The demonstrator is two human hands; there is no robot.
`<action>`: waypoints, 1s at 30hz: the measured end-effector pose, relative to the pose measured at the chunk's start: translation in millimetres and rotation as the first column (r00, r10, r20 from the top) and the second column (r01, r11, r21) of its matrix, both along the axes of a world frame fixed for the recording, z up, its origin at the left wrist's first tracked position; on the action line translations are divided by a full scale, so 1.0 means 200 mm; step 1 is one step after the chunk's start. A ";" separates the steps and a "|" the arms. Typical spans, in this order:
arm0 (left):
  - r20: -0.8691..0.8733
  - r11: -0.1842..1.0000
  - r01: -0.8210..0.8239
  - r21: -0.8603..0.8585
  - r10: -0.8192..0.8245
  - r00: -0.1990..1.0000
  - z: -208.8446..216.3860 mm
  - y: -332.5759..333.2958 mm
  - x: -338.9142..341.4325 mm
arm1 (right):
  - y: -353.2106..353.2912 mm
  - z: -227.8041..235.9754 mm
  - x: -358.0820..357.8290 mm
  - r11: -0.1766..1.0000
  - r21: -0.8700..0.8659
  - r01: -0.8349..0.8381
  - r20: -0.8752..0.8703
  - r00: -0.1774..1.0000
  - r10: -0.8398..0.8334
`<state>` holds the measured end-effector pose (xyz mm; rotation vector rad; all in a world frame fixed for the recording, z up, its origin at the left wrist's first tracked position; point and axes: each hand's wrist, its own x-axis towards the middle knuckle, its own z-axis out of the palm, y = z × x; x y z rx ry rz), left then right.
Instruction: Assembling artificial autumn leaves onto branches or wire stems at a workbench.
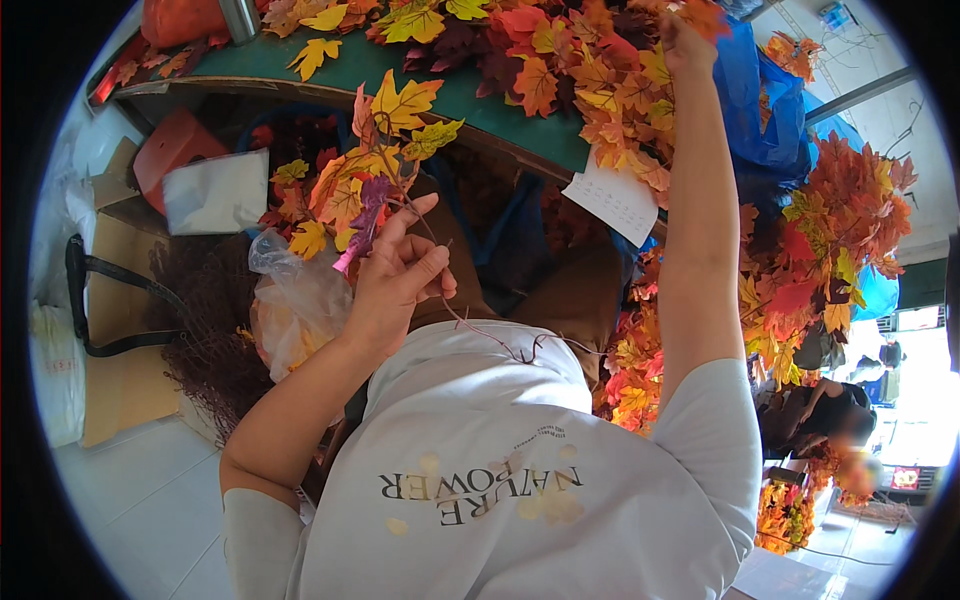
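My left hand (402,268) pinches the thin brown stem of an artificial maple-leaf garland (340,190) between thumb and fingers. Yellow, orange and purple leaves hang from it above and left of the hand. The bare tail of the stem (490,338) runs down to the right across my shirt. Stretched far forward to the upper right, my right hand (688,48) is closed at the edge of a leaf pile (600,75) on the green table (460,92). An orange artificial maple leaf (706,18), slightly blurred, shows at its fingertips.
A white paper sheet (612,203) hangs at the table edge. Blue plastic bags (760,110) and more leaf bunches (815,235) stand at right. At left are a cardboard box (130,340), dark twigs (205,335) and a clear bag (300,300). Another person (830,415) sits far right.
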<state>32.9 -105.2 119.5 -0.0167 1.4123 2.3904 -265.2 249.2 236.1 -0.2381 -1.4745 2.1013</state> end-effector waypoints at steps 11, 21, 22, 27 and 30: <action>-0.159 0.982 -0.134 0.133 0.155 0.975 -0.02 0.00 0.01 | -0.84 -0.61 1.11 0.807 -0.093 -0.583 -0.037 0.812 0.583; -0.139 0.991 -0.114 0.070 0.123 0.983 -0.04 0.03 0.02 | -1.09 -0.77 1.42 0.600 -0.588 -0.543 -0.013 0.748 0.664; -0.143 0.992 -0.114 0.058 0.121 0.982 -0.05 0.03 0.02 | -1.08 -0.78 1.42 0.541 -0.597 -0.592 -0.066 0.708 0.703; -0.137 0.993 -0.111 0.051 0.117 0.984 -0.06 0.03 0.01 | -1.08 -0.79 1.43 0.534 -0.604 -0.592 -0.077 0.710 0.700; -0.122 0.992 -0.109 0.060 0.116 0.986 -0.06 0.02 0.01 | -1.09 -0.79 1.43 0.554 -0.606 -0.571 -0.054 0.724 0.688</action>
